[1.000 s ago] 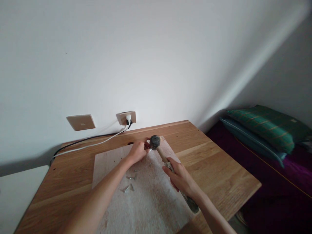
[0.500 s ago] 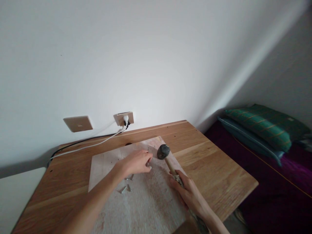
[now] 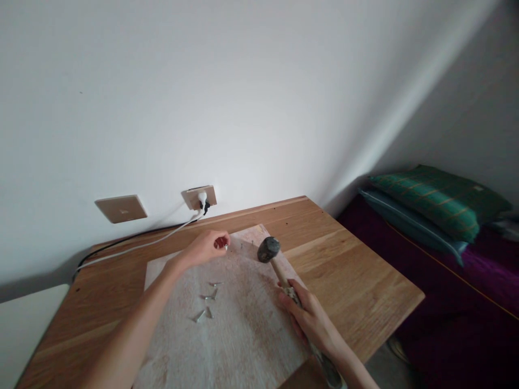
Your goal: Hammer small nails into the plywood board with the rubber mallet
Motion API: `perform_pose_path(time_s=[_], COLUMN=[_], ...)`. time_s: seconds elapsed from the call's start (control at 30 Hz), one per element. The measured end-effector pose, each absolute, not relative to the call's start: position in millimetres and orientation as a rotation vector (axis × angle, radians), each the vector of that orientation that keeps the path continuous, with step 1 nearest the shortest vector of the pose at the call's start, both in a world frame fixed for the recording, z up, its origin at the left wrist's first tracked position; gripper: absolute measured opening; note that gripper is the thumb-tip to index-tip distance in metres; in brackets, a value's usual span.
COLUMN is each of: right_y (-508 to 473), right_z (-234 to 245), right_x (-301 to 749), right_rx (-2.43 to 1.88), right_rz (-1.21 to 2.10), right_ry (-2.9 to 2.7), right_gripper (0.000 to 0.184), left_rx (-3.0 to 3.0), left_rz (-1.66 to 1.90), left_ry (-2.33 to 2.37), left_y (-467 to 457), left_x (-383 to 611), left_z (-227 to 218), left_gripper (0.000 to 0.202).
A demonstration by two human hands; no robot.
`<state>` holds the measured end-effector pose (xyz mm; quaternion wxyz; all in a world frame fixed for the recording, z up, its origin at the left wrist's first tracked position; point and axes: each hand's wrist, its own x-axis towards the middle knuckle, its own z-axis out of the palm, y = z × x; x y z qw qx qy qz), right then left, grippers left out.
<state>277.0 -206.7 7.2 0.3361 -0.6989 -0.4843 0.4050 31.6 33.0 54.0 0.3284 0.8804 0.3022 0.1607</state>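
Note:
My right hand (image 3: 310, 313) is wrapped round the worn handle of a rubber mallet (image 3: 269, 249), its dark head held over the right side of a pale wooden board (image 3: 243, 329). Near the board's far edge, my left hand (image 3: 206, 248) pinches a small nail (image 3: 226, 247) between thumb and fingertips. Two nails (image 3: 252, 242) stand upright in the board, between that hand and the mallet head. Several loose nails (image 3: 199, 316) lie on the board nearer to me, right of my left forearm.
The board lies on a wooden table (image 3: 344, 270) against a white wall. Cables (image 3: 154, 239) run along the table's back left to a wall socket (image 3: 200, 199). A white surface (image 3: 32, 329) adjoins at left. Green pillows (image 3: 438, 202) rest on purple bedding at right.
My left hand has moved left and away from me along the board, uncovering more of the loose nails. The mallet stays in my right hand, nearly unmoved.

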Motion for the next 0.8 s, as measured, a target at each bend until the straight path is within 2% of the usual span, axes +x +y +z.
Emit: perform_pose_path(time_s=[0.3, 0.8], right_y=[-206.6, -207.1], right_z=[9.2, 8.3], right_x=[276.4, 278.3], right_rx=[-1.793, -1.814], right_rz=[1.091, 1.099], right_ry=[-1.242, -1.252], right_gripper=[0.055, 0.058], left_rx=[2.2, 2.179], left_rz=[0.477, 0.511], left_ry=[0.793, 0.791], left_y=[34.9, 36.3], left_x=[38.7, 37.8], left_z=[32.6, 25.0], left_gripper=[0.016, 0.012])
